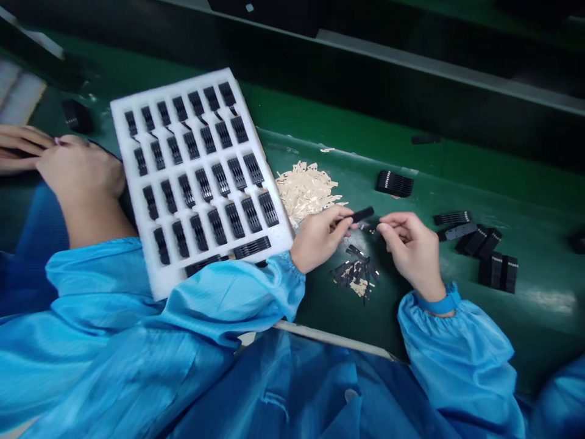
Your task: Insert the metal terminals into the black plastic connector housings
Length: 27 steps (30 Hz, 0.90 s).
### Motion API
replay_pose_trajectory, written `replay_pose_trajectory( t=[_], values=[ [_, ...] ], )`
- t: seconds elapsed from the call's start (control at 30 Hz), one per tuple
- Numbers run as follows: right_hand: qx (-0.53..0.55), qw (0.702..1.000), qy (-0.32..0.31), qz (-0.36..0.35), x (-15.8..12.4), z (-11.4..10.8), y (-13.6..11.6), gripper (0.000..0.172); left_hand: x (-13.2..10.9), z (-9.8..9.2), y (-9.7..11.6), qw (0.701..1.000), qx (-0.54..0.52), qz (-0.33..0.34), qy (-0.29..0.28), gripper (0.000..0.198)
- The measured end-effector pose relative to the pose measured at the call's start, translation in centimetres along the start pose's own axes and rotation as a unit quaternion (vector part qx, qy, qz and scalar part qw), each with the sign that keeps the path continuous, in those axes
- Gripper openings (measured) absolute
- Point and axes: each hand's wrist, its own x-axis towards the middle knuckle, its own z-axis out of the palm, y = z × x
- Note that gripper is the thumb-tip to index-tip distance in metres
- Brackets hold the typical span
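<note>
Left hand: clenched in a pinch on a black strip, thumb and fingertips closed on one end, free end pointing toward the right hand. Strip just right of the white foam tray, above the green work surface, close to the right hand's curled fingers. Small dark piece at those fingertips; right hand perhaps pinching it, though too small and dim to tell, so grip there uncertain. Blue wristband on the right wrist; blue gown sleeves gathered at the cuffs.

Directly below both hands, a loose heap of black pieces mixed with pale tabs. Larger pile of cream tabs against the tray's right edge. Tray holding rows of black parts in cut slots, two more lying across its lower end. Further right, black stacks and on the green surface, well apart from the hands.

At far left, a co-worker's hand at the tray's edge, fingers open, with the fingers of a second hand just beyond.
</note>
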Motion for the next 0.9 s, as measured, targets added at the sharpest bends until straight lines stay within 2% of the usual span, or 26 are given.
replay_pose_trajectory(
  t=[0.1,0.23,0.37,0.47,0.57,0.73,0.9],
  values=[
    [-0.014,0.995,-0.101,0.02,0.2,-0.4,0.2,0.025,0.3,0.3,-0.1,0.993,-0.103,-0.045,0.03,0.015],
    [-0.047,0.997,-0.068,-0.003,0.5,-0.5,0.2,0.023,0.4,0.6,-0.1,0.989,-0.134,-0.048,0.027,0.011],
    [-0.098,0.981,-0.158,-0.048,0.1,-0.3,-0.4,0.013,0.4,0.6,-0.3,0.991,-0.124,-0.037,0.025,0.009],
    [-0.157,0.968,-0.187,-0.055,-0.3,0.0,-0.8,0.016,0.3,0.5,-0.5,0.994,-0.102,-0.031,0.022,0.01],
    [-0.14,0.969,-0.199,-0.039,-0.4,0.0,-0.9,0.004,0.1,0.4,-0.5,0.997,-0.075,-0.027,0.01,0.013],
    [0.018,0.984,-0.173,0.023,0.0,-0.5,-0.2,0.016,-0.3,0.1,0.1,0.997,-0.033,-0.069,-0.022,0.021],
    [0.016,0.99,-0.14,0.01,0.0,-0.4,0.3,0.019,-0.2,0.0,0.9,0.997,-0.006,-0.074,-0.034,0.021]
  ],
)
